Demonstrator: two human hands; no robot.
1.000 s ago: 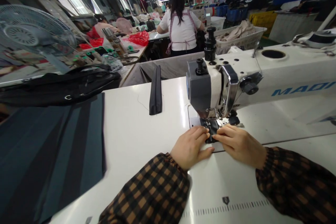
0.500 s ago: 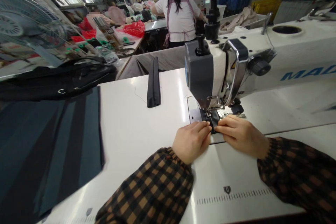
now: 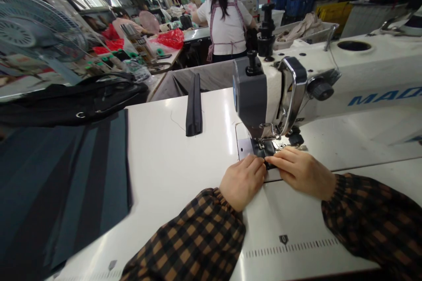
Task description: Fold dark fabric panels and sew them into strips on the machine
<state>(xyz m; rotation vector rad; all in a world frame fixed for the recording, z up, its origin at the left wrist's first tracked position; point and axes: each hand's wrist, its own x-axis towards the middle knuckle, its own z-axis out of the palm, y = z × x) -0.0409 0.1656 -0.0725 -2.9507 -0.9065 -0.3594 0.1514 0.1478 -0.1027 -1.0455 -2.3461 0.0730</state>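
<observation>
The small, dark, slightly glossy fabric piece (image 3: 269, 151) lies flat under the sewing machine's head (image 3: 252, 92), its near edge pinned by the fingertips of both left hand (image 3: 243, 181) and right hand (image 3: 301, 171).

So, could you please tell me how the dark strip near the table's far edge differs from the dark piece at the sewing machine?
The dark strip lies untouched, while the dark piece has the left hand and right hand on it. The strip shows almost whole; the piece is partly hidden by hands and sewing machine. Both look dark.
</observation>
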